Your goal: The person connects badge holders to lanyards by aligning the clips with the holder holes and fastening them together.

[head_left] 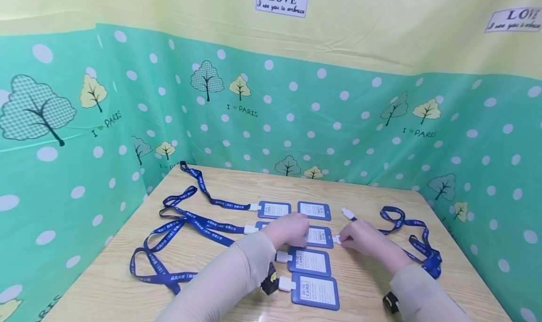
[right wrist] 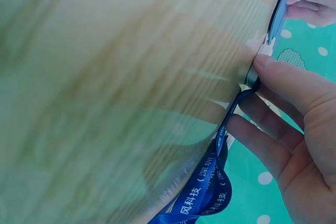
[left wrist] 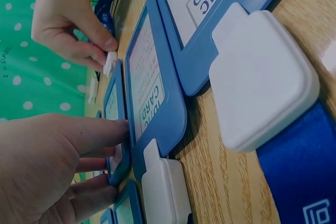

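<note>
My left hand holds a blue ID card holder by its edges, thumb on one side and fingers on the other. At that holder's right end, my right hand pinches the white plastic clip of a dark blue lanyard between thumb and fingers. The clip meets the holder's slotted end in the head view. Just behind lies another card holder, with a loose white clip to its right. My left hand partly covers a holder beneath its wrist.
Nearer me, two clipped card holders lie in a column. Another clipped holder is at the back left. Blue lanyards sprawl over the left of the wooden table; more lanyard bunches at right. A patterned curtain stands behind.
</note>
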`<state>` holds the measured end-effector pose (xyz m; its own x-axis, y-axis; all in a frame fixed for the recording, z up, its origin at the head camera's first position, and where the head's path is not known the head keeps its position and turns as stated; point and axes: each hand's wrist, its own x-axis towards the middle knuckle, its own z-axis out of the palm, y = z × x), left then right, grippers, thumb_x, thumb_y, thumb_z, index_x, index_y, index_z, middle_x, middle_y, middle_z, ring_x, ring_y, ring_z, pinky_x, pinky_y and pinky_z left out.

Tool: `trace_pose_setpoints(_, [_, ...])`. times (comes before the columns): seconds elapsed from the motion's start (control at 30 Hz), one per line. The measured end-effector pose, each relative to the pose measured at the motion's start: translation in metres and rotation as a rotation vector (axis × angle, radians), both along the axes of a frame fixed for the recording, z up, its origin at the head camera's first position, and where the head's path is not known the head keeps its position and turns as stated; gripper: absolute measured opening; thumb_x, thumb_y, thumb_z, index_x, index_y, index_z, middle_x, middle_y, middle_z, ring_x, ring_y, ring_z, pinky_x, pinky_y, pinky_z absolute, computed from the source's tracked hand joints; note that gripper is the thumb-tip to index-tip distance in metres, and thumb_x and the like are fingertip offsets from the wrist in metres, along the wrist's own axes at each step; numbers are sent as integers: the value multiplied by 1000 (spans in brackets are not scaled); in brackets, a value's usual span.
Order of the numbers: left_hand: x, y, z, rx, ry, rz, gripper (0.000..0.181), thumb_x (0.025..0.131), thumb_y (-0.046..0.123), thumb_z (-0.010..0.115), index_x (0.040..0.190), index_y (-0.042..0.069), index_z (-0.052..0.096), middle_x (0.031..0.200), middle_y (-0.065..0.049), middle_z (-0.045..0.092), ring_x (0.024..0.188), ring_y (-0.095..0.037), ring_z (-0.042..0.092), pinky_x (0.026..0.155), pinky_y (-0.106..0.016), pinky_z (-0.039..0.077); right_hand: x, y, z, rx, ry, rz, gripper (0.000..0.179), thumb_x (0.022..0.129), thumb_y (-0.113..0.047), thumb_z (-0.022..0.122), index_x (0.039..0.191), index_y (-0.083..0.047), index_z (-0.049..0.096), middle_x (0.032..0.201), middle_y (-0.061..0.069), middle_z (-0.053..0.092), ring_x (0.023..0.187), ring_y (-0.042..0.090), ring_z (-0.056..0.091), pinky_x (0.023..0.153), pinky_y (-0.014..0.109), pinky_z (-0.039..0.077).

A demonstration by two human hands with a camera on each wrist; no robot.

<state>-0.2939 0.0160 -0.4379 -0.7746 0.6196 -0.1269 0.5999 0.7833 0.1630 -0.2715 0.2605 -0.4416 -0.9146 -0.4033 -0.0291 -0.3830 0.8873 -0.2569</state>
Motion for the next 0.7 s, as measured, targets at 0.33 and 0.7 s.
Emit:
trace_pose_setpoints(0.33, [-1, 1, 0, 2, 0, -11, 17, 87, 34, 81, 87, 18, 77, 97, 4, 64, 75, -7, 55, 78, -22, 54, -2, 3, 2, 2, 5, 71, 16, 84, -8, 83, 88, -23, 80, 89, -12, 73, 76, 2, 62, 73, 27, 58])
trace_pose_setpoints(0.7, [-5, -1, -5, 16, -3, -20, 17, 86, 35, 82, 88, 19, 77, 97, 6, 65, 75, -6, 55, 78, -21, 54, -6, 2, 2, 25, 24, 132, 17, 83, -11, 84, 87, -26, 81, 93, -11, 75, 88, 10, 70, 79, 32, 60])
